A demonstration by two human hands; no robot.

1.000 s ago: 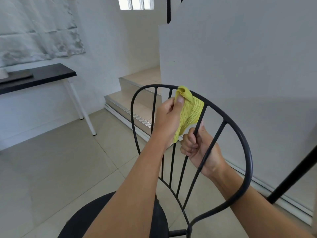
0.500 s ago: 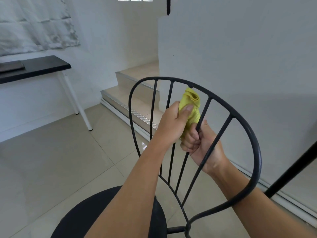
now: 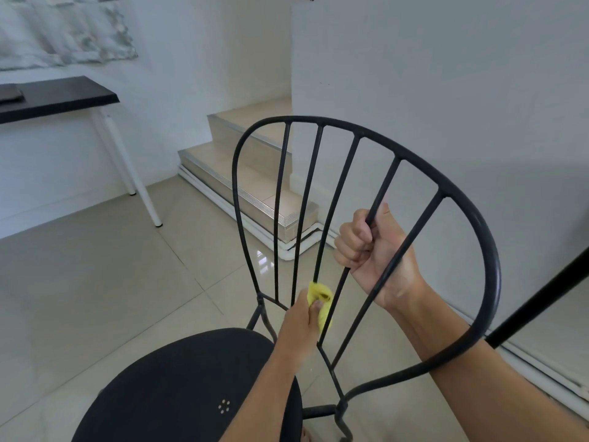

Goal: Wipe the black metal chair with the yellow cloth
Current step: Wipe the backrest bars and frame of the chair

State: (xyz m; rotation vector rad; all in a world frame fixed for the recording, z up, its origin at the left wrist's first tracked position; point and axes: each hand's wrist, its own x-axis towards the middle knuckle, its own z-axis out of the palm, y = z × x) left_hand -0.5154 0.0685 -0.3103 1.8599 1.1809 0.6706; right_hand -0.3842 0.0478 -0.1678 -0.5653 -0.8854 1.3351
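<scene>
Sliding down the middle spindle [image 3: 335, 202] of the black metal chair [image 3: 191, 378], your left hand [image 3: 301, 323] has brought the pinched yellow cloth [image 3: 320, 293] from top rail to base. Your right hand [image 3: 373, 250] stays clenched on the neighbouring spindle [image 3: 384, 186]. That rod looks wiped; others likely remain.

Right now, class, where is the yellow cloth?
In the head view, the cloth sits low on the chair's middle back bar, gripped by the left hand, below the right hand.
</scene>
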